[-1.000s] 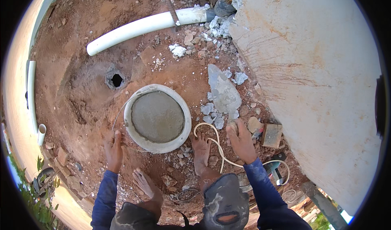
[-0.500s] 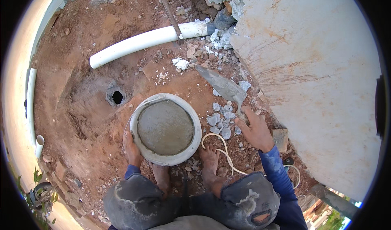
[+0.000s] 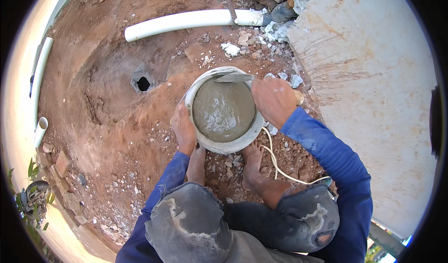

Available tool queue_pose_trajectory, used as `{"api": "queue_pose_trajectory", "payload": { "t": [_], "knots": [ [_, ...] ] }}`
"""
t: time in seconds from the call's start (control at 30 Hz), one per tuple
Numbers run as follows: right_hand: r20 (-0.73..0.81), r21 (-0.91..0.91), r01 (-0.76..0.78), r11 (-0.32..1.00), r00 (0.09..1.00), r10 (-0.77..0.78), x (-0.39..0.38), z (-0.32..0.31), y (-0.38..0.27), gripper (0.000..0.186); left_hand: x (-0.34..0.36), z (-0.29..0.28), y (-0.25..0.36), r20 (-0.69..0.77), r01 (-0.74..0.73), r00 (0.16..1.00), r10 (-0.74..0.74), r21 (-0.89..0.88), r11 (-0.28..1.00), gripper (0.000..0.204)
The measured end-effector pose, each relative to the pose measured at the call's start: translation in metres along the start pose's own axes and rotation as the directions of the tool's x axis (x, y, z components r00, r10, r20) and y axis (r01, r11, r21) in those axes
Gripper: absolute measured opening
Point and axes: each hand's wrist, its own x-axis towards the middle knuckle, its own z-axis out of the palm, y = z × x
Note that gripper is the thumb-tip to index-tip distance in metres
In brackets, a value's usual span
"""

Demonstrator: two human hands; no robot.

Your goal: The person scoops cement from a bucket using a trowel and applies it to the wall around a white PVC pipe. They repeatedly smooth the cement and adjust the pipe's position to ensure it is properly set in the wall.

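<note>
Right fingers (image 3: 265, 95) are clamped on the trowel (image 3: 233, 78); against left fingers (image 3: 180, 118), whose grip I cannot tell, the bucket (image 3: 225, 148) seems heavy, rigid, best held by its rim.

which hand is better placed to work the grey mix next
Likely the right hand: it grips the trowel, which reaches over the far edge of the grey mix. The left hand is at the left of the bucket, no tool visible.

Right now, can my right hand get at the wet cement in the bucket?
Probably yes: the right hand grips a trowel at the far edge of the open bucket, and the cement lies uncovered, so the way looks free.
</note>
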Motion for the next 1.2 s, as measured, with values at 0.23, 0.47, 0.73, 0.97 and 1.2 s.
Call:
{"api": "queue_pose_trajectory", "payload": {
  "t": [0.23,0.47,0.73,0.97,1.2],
  "knots": [
    [0.167,-0.241,0.159,0.957,0.979,-0.120,-0.002,0.020,-0.065,0.009,0.004,0.005,0.013,-0.072,0.038,0.996,-0.042,-0.057,0.998,0.042],
    [0.214,0.000,0.161,0.987,0.964,-0.157,-0.042,-0.033,-0.038,0.012,0.001,0.002,0.013,-0.074,0.017,0.997,-0.025,-0.109,0.994,0.043],
    [0.249,0.055,0.078,0.995,0.964,-0.089,-0.006,0.023,0.017,0.016,-0.003,0.007,0.010,-0.068,-0.013,0.998,0.007,-0.090,0.996,0.044],
    [0.452,0.323,-0.068,0.944,0.887,-0.091,-0.018,0.049,-0.012,0.021,-0.008,0.016,0.012,-0.059,-0.034,0.998,0.029,-0.075,0.997,0.045],
    [0.229,0.124,0.006,0.992,0.973,-0.034,-0.046,-0.061,-0.047,0.013,-0.002,0.001,0.003,-0.011,0.039,0.999,-0.040,-0.132,0.991,0.050]
  ]
}}
